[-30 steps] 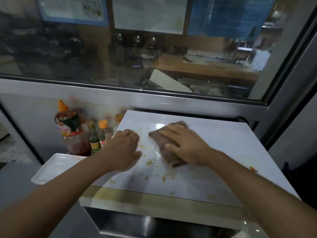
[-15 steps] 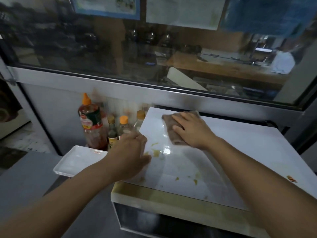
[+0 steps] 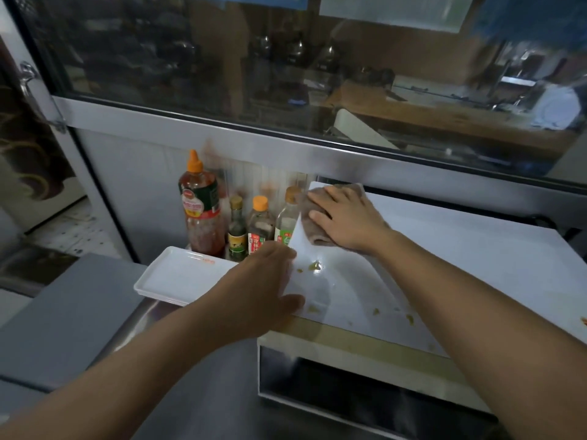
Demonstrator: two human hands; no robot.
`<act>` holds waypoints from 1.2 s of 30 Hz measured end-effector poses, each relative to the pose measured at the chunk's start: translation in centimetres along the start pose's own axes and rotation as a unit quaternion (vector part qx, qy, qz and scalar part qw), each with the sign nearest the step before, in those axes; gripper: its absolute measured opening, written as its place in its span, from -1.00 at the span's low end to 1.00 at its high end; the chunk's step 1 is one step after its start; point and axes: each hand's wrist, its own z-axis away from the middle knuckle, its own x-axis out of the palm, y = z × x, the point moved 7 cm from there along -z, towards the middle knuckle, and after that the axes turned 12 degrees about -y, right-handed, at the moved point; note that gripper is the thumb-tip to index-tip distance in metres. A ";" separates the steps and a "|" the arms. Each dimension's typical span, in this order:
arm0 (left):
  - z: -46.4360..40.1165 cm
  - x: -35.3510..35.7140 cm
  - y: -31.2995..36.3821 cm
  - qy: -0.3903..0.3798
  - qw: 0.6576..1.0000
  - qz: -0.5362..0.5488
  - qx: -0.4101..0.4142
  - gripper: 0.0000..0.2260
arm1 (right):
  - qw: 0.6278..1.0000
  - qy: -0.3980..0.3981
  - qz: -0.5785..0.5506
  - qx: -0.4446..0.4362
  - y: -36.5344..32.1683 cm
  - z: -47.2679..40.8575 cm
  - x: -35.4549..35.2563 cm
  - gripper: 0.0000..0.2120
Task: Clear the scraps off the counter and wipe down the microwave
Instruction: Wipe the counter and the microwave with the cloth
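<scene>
The right hand (image 3: 344,219) presses flat, fingers extended together, on the cloth (image 3: 313,222) at the microwave (image 3: 460,265) top's far-left corner. The left hand (image 3: 263,287) braces the left edge, fingers relaxed. Wiping is partial: scraps (image 3: 315,265) remain near the front.

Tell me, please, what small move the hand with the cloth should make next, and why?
Probably drag the cloth under the right hand toward the front edge: it sits at the microwave top's back-left corner, while yellowish scraps lie nearer the front.
</scene>
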 end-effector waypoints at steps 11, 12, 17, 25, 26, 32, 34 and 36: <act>3.7 -1.7 -1.0 0.062 0.998 0.006 -0.006 -0.58 | 0.992 -0.024 0.003 -0.122 -4.2 12.3 1.4 -0.50; 3.8 -1.5 -1.0 0.054 0.998 0.012 -0.007 -0.57 | 0.997 -0.027 -0.012 -0.071 -2.7 12.3 1.2 -0.51; 4.5 -0.7 -0.5 0.047 0.999 0.017 0.008 -0.55 | 0.994 -0.049 -0.036 0.089 -4.4 10.6 1.5 -0.51; 4.3 -0.4 1.6 0.061 0.994 -0.046 0.073 -0.48 | 0.999 -0.014 0.016 0.026 -6.7 18.1 2.8 -0.44; 4.0 0.1 2.3 0.049 0.994 -0.050 0.089 -0.49 | 0.999 -0.023 -0.003 0.049 -4.9 19.3 2.9 -0.45; 2.9 2.5 3.7 0.014 0.995 -0.054 0.080 -0.68 | 0.959 -0.032 -0.041 0.280 5.0 25.6 3.0 -0.45; 2.7 2.6 3.8 0.027 0.996 -0.063 0.064 -0.69 | 0.945 -0.029 -0.047 0.322 4.4 24.5 3.1 -0.43; 2.5 2.7 4.2 0.034 0.995 -0.078 0.046 -0.69 | 0.956 -0.025 -0.063 0.284 1.3 21.9 3.3 -0.42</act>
